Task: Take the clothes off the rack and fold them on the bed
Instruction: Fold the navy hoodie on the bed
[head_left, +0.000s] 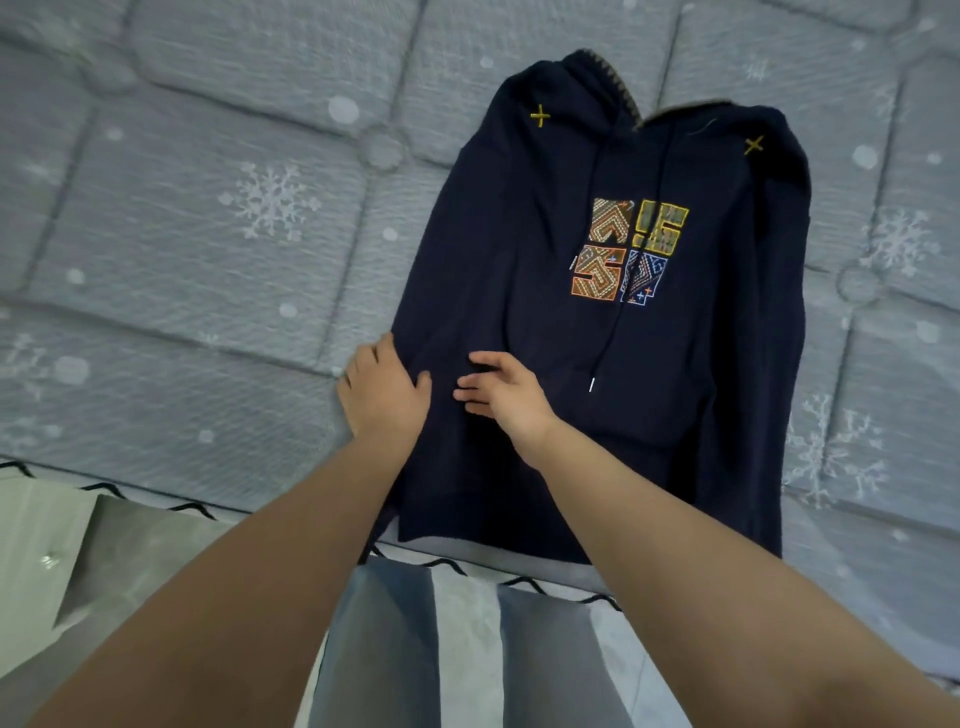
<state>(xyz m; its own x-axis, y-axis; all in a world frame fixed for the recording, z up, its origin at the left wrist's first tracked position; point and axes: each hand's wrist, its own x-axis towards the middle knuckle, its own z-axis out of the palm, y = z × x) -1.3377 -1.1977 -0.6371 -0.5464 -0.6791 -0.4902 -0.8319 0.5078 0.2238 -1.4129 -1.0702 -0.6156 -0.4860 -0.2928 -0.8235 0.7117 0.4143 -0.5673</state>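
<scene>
We see a navy hoodie (597, 338) lying front-up at centre right of the frame on a grey snowflake-quilted bed (208, 218), its long axis running from hood at top to hem at bottom. Four embroidered patches mark the chest. Our left hand (384, 387) and right hand (501, 397) rest flat, fingers relaxed, on its lower-left side.

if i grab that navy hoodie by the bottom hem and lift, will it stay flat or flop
The hoodie will probably flop: it lies limp on the mattress with soft creases near the left hand and right hand. It looks thick, so likely heavy for a garment. The loose drawstring would probably dangle.
</scene>
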